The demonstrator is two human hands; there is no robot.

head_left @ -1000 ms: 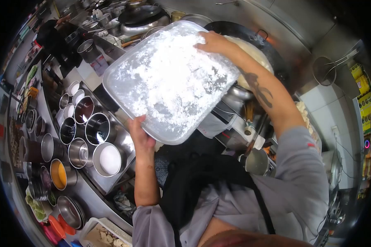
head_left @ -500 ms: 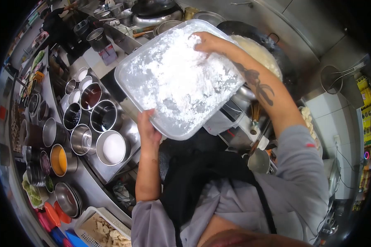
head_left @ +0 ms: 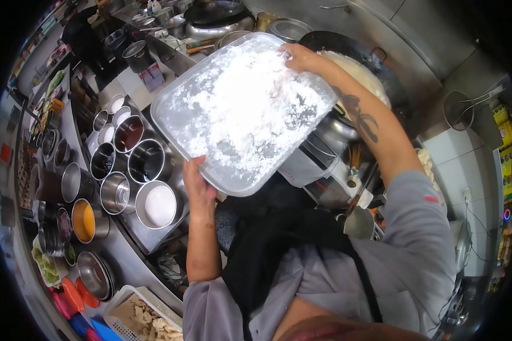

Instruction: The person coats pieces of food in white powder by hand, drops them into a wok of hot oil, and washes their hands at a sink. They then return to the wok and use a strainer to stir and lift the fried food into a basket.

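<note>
A wide translucent tray (head_left: 182,119) with white powder (head_left: 244,96) spread over its bottom is held up in front of my body. My left hand (head_left: 198,181) grips its near left edge, thumb on top of the rim. At the far right edge, my right hand (head_left: 298,58) is closed on the rim, its fingertips beside the powder. Beyond my right forearm sits a large dark wok (head_left: 401,94) with a pale, whitish content (head_left: 355,74).
Metal pots of sauces and white seasoning (head_left: 157,206) stand at the left. A white basket of pale pieces (head_left: 116,301) is at the lower left, near stacked metal bowls (head_left: 94,275). A strainer (head_left: 458,109) hangs at the right. A person in dark clothes (head_left: 79,34) stands far left.
The tray has shifted slightly left and down with my left hand. My right hand has moved from over the powder to the tray's far right rim.
</note>
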